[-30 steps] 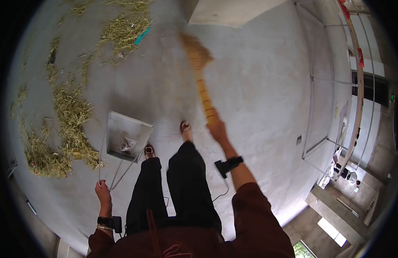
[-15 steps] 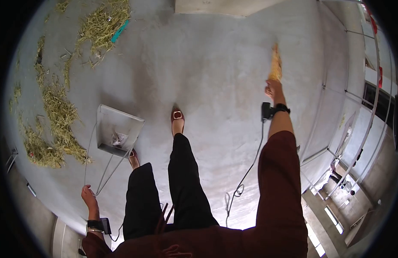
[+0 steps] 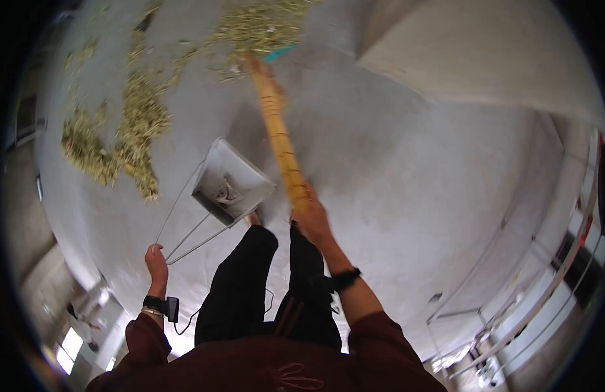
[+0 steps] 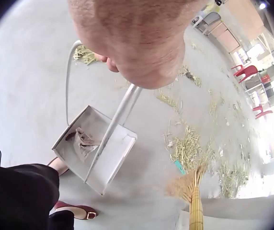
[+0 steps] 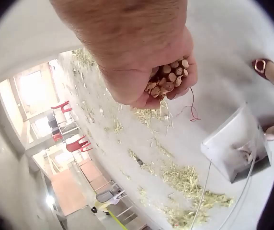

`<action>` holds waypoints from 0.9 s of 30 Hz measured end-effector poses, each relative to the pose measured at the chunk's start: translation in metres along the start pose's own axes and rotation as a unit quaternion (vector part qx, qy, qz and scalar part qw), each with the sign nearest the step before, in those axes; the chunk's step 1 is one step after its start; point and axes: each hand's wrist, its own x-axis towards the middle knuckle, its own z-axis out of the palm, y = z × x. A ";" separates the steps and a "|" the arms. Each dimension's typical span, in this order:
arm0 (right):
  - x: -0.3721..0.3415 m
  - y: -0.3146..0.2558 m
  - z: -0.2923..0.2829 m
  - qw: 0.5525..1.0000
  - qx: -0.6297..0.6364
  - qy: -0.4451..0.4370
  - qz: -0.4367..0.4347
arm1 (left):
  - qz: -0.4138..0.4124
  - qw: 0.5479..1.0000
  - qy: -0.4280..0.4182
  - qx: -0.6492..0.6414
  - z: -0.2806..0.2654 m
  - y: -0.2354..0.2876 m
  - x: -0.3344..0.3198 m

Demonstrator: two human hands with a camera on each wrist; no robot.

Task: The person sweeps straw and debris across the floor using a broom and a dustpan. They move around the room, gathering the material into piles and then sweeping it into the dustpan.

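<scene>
In the head view my left hand (image 3: 156, 264) grips the thin metal handle of a dustpan (image 3: 251, 179), which rests on the floor by my foot with a crumpled scrap inside. My right hand (image 3: 313, 221) is wrapped round the yellow bound handle of a broom (image 3: 280, 145); its blurred bristle end reaches the straw (image 3: 263, 27) beside a teal piece (image 3: 279, 53). From the right wrist view, the cut stalk ends of the handle (image 5: 169, 80) show inside the curled fingers. The left wrist view has the broom bristles (image 4: 188, 186) near the straw and teal piece.
More straw (image 3: 142, 124) lies in patches on the floor at the left. A pale block (image 3: 472, 52) stands at the upper right, and a metal frame (image 3: 454, 315) at the right. Red chairs (image 4: 247, 72) are far off in the left wrist view.
The right hand and broom have swung from the right over to the left, up to the straw. The head view has turned, shifting the dustpan and straw rightward in it. The left hand keeps its grip.
</scene>
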 end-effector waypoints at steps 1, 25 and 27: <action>0.001 0.001 -0.004 0.997 -0.062 0.031 -0.027 | -0.019 1.000 0.014 -0.003 -0.004 -0.006 0.001; 0.266 -0.137 0.476 0.967 0.057 -0.246 0.042 | -0.349 0.915 0.135 -0.151 0.034 -0.270 -0.027; 0.245 -0.144 0.477 0.964 0.024 -0.264 0.004 | -0.376 0.901 0.145 -0.159 0.035 -0.296 -0.038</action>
